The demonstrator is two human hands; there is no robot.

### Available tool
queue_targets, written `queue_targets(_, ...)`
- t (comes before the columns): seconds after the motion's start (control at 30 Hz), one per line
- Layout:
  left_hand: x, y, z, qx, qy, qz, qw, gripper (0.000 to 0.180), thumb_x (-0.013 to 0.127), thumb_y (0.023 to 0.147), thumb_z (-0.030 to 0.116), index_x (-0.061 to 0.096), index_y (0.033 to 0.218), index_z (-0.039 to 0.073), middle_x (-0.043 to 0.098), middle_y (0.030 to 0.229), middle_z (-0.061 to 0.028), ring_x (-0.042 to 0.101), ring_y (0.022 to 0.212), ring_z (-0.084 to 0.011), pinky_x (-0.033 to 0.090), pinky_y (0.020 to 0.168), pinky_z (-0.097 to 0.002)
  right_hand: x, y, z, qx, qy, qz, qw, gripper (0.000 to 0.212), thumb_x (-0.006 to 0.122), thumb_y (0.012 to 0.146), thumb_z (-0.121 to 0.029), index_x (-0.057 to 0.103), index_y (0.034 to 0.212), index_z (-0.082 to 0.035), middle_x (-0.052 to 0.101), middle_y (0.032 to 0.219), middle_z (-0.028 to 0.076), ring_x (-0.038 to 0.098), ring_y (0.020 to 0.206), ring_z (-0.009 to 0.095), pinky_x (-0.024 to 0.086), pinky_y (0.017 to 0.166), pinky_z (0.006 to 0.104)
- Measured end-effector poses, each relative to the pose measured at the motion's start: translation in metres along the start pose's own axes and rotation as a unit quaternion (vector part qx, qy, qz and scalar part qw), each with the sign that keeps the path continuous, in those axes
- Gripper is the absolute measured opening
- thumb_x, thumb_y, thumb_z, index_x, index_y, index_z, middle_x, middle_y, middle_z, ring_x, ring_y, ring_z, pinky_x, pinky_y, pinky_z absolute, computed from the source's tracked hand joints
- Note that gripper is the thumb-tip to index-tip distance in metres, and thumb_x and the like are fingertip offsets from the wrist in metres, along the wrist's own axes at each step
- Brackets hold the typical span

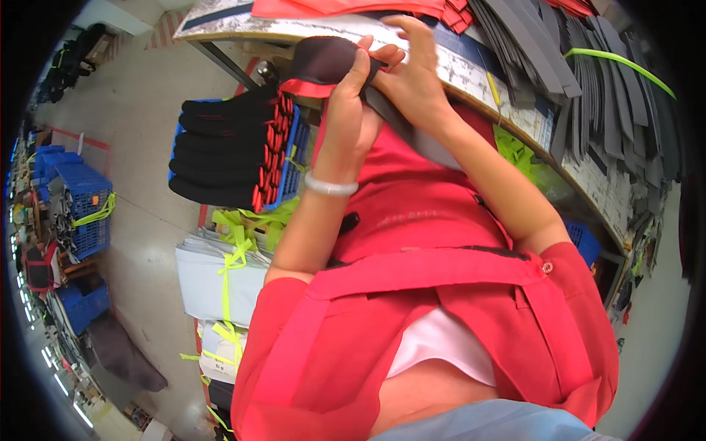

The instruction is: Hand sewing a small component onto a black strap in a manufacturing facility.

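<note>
Gripping a dark red-edged pad (327,62) at the table (471,70) edge, my left hand (349,110) and right hand (412,77) both clamp it.

A padded piece (327,62) is being held between the left hand (351,110) and the right hand (412,77), just before the near edge of a worktable (471,70) that is running across the top of the view. Flat strips (596,81) are being kept in stacks on the table to the right of the hands, with folded pieces (353,7) lying behind them at the far edge. To the left, below the table, a stack of padded pieces (232,154) is being stored in a crate (296,143), tied bundles (217,275) are lying on the floor nearer the person, and further crates (84,198) are standing well apart at the far left.
</note>
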State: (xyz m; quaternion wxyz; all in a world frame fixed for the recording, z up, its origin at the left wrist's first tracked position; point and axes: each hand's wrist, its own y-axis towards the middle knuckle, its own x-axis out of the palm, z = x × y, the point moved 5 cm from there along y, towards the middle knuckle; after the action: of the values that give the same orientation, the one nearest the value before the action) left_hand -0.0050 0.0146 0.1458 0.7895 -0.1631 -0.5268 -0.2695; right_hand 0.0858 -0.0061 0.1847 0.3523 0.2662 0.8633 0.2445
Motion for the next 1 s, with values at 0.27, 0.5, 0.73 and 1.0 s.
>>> queue_targets(0.27, -0.069, 0.014, -0.014, -0.087, -0.115, 0.070, 0.987, 0.034, 0.056, 0.095, 0.029, 0.053, 0.115, 0.001, 0.060, 0.109, -0.0120, 0.057, 0.108, -0.0272, 0.044, 0.099, -0.0426, 0.029, -0.031, 0.040, 0.018, -0.121, -0.077, 0.989, 0.068, 0.072, 0.072, -0.025, 0.045, 0.133, -0.017, 0.045, 0.130, 0.012, 0.041, 0.120, 0.034, 0.032, 0.099, 0.0437)
queue_targets(0.5, -0.083, 0.013, -0.013, -0.068, -0.172, 0.057, 0.981, 0.034, 0.058, 0.094, 0.027, 0.052, 0.112, -0.001, 0.061, 0.092, -0.0110, 0.060, 0.088, -0.0279, 0.050, 0.087, -0.0408, 0.012, -0.087, -0.002, -0.133, -0.160, -0.294, 0.933, 0.061, 0.066, 0.077, -0.014, 0.044, 0.134, -0.013, 0.046, 0.133, 0.008, 0.053, 0.111, 0.031, 0.044, 0.090, 0.0420)
queue_targets(0.73, -0.042, 0.000, -0.007, -0.054, -0.006, 0.035, 0.998, 0.049, 0.057, 0.093, 0.039, 0.052, 0.117, -0.004, 0.061, 0.098, -0.0120, 0.060, 0.099, -0.0268, 0.047, 0.094, -0.0416, 0.008, -0.072, -0.012, -0.055, -0.166, -0.326, 0.929, 0.055, 0.056, 0.075, -0.004, 0.045, 0.129, -0.010, 0.050, 0.129, 0.011, 0.063, 0.089, 0.034, 0.054, 0.068, 0.0443)
queue_targets(1.0, -0.101, 0.030, -0.048, -0.109, -0.093, 0.124, 0.982, 0.027, 0.064, 0.090, 0.026, 0.060, 0.093, -0.001, 0.065, 0.090, -0.0112, 0.062, 0.090, -0.0261, 0.050, 0.091, -0.0410, 0.037, -0.079, 0.048, -0.004, -0.187, -0.393, 0.900, 0.044, 0.057, 0.073, -0.004, 0.050, 0.116, -0.007, 0.056, 0.117, 0.011, 0.063, 0.087, 0.036, 0.052, 0.067, 0.0474)
